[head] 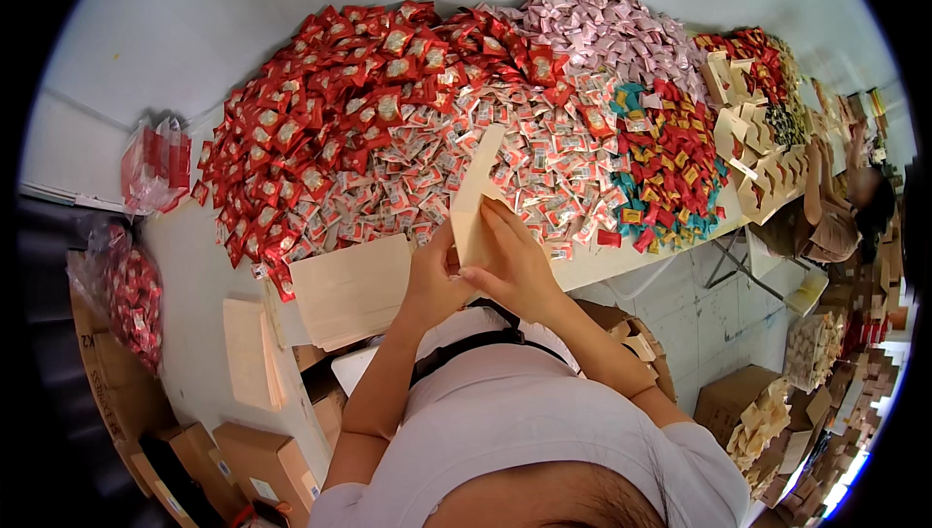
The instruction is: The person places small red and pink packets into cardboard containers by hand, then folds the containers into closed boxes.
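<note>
I hold a pale tan paperboard box blank [473, 200], partly folded, upright between both hands over the table edge. My left hand [435, 277] grips its lower left side. My right hand [513, 259] wraps the right side, its thumb across the lower end and its fingers partly hidden by a fold. Beside my left hand lies a stack of flat paperboard blanks [353, 288]. Just beyond the box spreads a heap of small white-and-red packets [408, 189], with a pile of larger red packets [342, 84] behind and to the left.
Pink packets [604, 33] and mixed red, yellow and teal packets [666, 164] lie to the right. Farther right stand several open paperboard boxes [750, 157] near another person [837, 222]. More blanks [247, 353] and cardboard cartons [262, 462] are at left. An open carton [641, 339] stands below the table.
</note>
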### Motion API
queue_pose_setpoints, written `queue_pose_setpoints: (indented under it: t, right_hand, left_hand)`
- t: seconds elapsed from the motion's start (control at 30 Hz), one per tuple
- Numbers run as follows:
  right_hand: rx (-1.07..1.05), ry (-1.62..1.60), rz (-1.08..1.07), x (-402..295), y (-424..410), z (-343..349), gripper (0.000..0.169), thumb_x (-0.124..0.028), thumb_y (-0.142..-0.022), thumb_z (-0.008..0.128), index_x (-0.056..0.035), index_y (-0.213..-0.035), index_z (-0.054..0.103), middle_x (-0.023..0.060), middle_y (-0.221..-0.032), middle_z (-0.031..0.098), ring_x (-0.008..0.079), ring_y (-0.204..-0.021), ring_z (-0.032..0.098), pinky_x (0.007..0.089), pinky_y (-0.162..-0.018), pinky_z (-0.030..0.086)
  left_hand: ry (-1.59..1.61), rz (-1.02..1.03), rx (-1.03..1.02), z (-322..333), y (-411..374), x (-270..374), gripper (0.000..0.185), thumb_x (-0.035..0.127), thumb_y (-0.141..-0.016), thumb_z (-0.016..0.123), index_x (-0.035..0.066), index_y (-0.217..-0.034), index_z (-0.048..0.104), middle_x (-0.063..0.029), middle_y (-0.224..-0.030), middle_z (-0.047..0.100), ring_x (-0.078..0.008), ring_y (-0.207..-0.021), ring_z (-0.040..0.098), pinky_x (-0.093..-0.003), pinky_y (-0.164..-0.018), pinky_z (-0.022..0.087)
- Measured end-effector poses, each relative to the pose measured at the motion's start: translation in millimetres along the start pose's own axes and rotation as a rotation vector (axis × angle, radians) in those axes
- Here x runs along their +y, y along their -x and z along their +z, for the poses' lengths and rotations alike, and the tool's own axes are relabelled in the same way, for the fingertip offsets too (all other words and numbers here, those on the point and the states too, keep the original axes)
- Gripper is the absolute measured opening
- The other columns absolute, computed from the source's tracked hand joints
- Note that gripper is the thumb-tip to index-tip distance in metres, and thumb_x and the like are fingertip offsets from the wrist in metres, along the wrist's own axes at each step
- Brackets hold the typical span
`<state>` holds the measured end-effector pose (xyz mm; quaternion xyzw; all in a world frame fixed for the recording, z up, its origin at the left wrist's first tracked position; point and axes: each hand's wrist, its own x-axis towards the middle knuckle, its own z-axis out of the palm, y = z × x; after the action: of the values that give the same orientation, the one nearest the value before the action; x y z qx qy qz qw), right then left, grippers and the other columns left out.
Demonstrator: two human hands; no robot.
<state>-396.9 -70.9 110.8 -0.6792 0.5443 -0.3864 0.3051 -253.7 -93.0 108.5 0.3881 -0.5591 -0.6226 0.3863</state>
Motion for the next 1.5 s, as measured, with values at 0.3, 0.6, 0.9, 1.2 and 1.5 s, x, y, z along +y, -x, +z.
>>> queue_pose_setpoints:
  t: [0.3, 0.6, 0.9, 1.2, 1.5]
  right_hand:
    - [0.107, -0.173, -0.004, 33, 6, 26, 0.072, -0.026, -0.067, 0.075, 0.0018, -0.122, 0.039, 0.0235, -0.126, 0.039, 0.0344, -0.115, 0.041, 0.0387, -0.094, 0.036]
    - [0.176, 0.054, -0.013, 23, -2, 24, 0.071, -0.026, -0.062, 0.078, 0.0024, -0.115, 0.041, 0.0231, -0.12, 0.046, 0.034, -0.107, 0.048, 0.038, -0.09, 0.04]
    - [0.322, -0.43, 0.138, 22, -25, 13, 0.049, -0.014, -0.065, 0.077, -0.0007, -0.096, 0.042, 0.0169, -0.107, 0.054, 0.0155, -0.091, 0.053, 0.0263, -0.075, 0.045]
    - [0.029, -0.315, 0.082, 31, -29, 0, 0.029, -0.012, -0.081, 0.062, 0.0085, -0.1, 0.054, 0.0138, -0.116, 0.049, 0.0151, -0.105, 0.046, 0.0254, -0.086, 0.039]
    - [-0.033, -0.704, 0.47, 24, -28, 3, 0.023, -0.02, -0.09, 0.049, 0.0016, -0.094, 0.057, 0.0033, -0.082, 0.058, 0.0066, -0.072, 0.055, 0.0206, -0.06, 0.045]
  left_hand:
    - [-0.348, -0.004, -0.134, -2, 1, 7, 0.059, -0.001, -0.07, 0.053, 0.004, -0.125, 0.034, -0.0133, -0.104, 0.056, -0.0273, -0.096, 0.056, -0.0349, -0.081, 0.044]
    - [-0.221, -0.099, 0.028, -2, 4, -8, 0.056, -0.007, -0.073, 0.045, 0.002, -0.126, 0.032, -0.0142, -0.097, 0.059, -0.022, -0.086, 0.06, -0.0308, -0.074, 0.047]
    - [-0.101, 0.265, 0.226, 12, -15, -8, 0.053, 0.002, -0.082, 0.052, 0.0, -0.129, 0.029, -0.0172, -0.109, 0.053, -0.0215, -0.092, 0.058, -0.0302, -0.075, 0.047]
    - [-0.517, 0.336, 0.382, -9, -37, -6, 0.024, 0.007, -0.084, 0.052, 0.001, -0.106, 0.056, -0.015, -0.082, 0.057, -0.0271, -0.077, 0.055, -0.0342, -0.068, 0.044]
    - [-0.304, 0.522, 0.146, -28, -50, -5, 0.055, 0.019, -0.078, 0.063, 0.007, -0.126, 0.039, -0.0208, -0.118, 0.047, -0.0336, -0.107, 0.048, -0.0385, -0.089, 0.039]
